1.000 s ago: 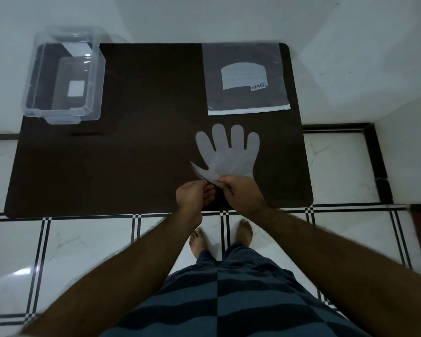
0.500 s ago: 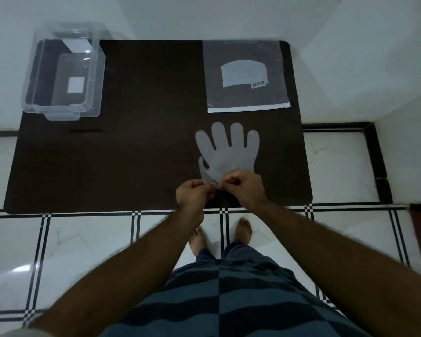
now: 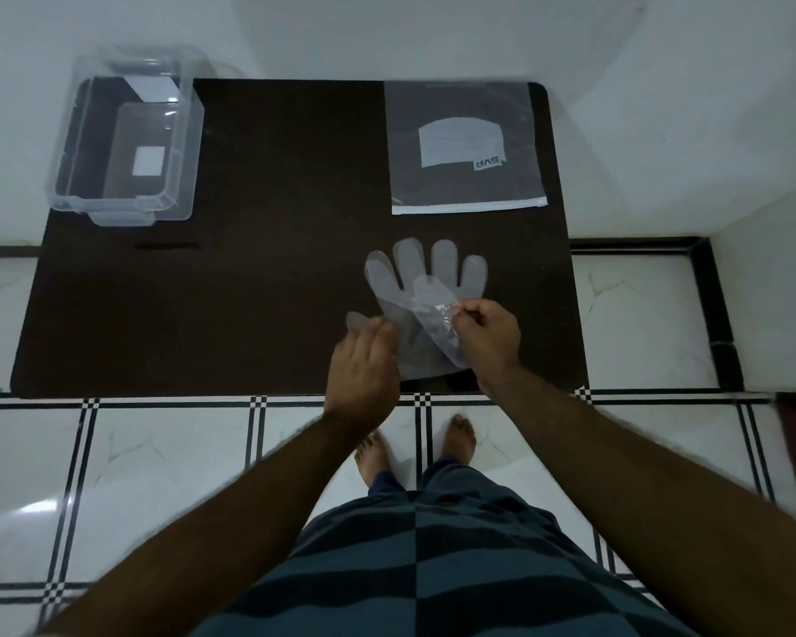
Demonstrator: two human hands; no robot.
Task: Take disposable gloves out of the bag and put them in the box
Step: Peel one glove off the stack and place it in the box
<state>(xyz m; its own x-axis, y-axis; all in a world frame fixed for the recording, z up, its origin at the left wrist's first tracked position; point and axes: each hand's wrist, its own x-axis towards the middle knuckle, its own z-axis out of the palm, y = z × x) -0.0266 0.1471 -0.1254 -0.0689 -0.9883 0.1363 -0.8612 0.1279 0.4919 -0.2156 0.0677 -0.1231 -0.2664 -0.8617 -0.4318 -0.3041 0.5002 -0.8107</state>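
My right hand [image 3: 485, 335] now pinches one glove [image 3: 433, 314] peeled up off the stack [image 3: 426, 273], left hand [image 3: 364, 365] flattened on it; box [image 3: 125, 144] waits at ten o'clock.

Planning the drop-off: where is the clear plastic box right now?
The clear plastic box sits at the dark mat's far-left corner, well left of the flat bag.

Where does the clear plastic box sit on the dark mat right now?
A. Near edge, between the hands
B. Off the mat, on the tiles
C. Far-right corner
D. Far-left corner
D: the clear box sits at the mat's far-left corner, across from the bag at far right.
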